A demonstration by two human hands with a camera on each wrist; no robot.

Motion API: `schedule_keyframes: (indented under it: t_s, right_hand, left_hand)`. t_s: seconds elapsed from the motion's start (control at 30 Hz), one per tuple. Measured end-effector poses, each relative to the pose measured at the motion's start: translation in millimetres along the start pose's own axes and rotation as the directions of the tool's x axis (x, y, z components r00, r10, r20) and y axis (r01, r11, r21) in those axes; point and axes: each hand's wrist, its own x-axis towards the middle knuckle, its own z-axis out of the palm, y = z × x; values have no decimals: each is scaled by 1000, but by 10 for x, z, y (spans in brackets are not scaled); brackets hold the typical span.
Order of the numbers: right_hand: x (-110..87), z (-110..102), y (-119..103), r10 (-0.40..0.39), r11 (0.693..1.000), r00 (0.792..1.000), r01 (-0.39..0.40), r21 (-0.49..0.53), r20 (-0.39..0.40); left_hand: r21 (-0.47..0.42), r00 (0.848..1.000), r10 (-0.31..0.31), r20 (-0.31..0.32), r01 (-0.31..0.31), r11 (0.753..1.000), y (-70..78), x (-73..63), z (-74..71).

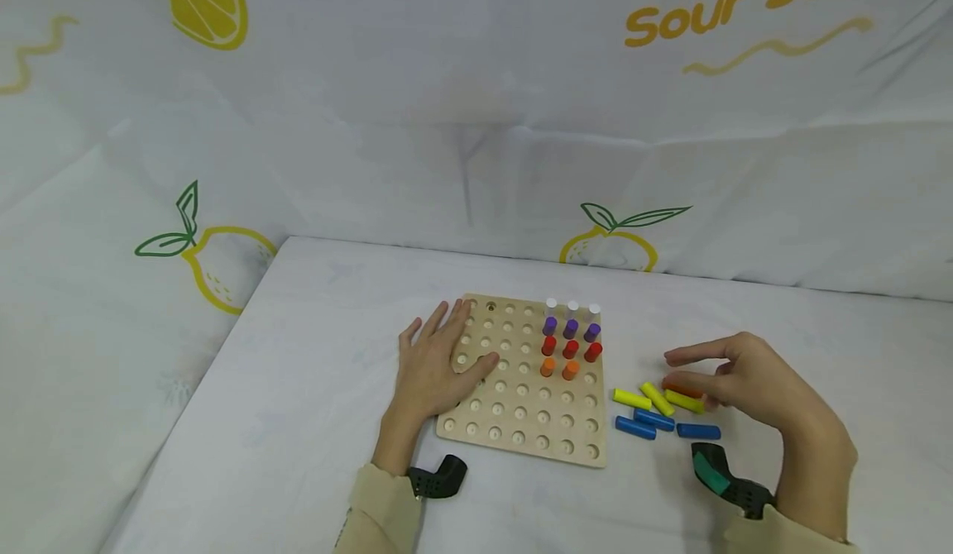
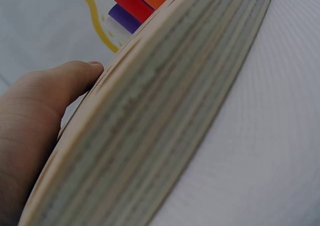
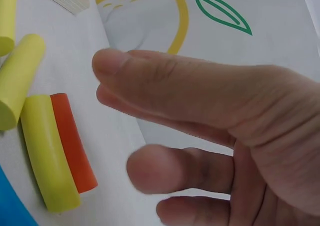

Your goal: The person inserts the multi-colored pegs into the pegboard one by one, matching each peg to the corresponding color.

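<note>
My left hand (image 1: 435, 372) rests with spread fingers on the left side of a wooden pegboard (image 1: 506, 409); its thumb (image 2: 82, 78) lies over the edge. White pegs (image 1: 572, 309), purple pegs (image 1: 571, 328) and red pegs (image 1: 570, 349) stand in rows of three at the board's back right. Two orange pegs (image 1: 570, 370) stand in front of them. To the right, my right hand (image 1: 755, 380) hovers with bent fingers apart, nothing between them. A loose orange peg (image 3: 74, 143) lies on the table against a yellow peg (image 3: 50, 153), close to that hand's fingertips.
More yellow pegs (image 1: 631, 398) and several blue pegs (image 1: 698, 432) lie loose between the board and my right hand. Everything sits on a white cloth (image 1: 283, 422). A lemon-printed curtain (image 1: 417, 165) hangs behind the table.
</note>
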Motion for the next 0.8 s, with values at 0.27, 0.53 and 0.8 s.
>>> schedule_keyframes:
  t_s: [0.27, 0.53, 0.8]
  right_hand:
    - [10, -9, 36, 60, 998, 998, -60, 5, 30]
    - [62, 3, 80, 97, 993, 993, -101, 54, 67]
    - [80, 29, 91, 62, 997, 996, -64, 39, 63]
  left_hand:
    - [-3, 1000, -4, 1, 4, 1000, 3, -2, -5]
    - [0, 1000, -7, 3, 7, 1000, 4, 0, -3]
    - [-6, 1000, 0, -6, 0, 1000, -2, 0, 6]
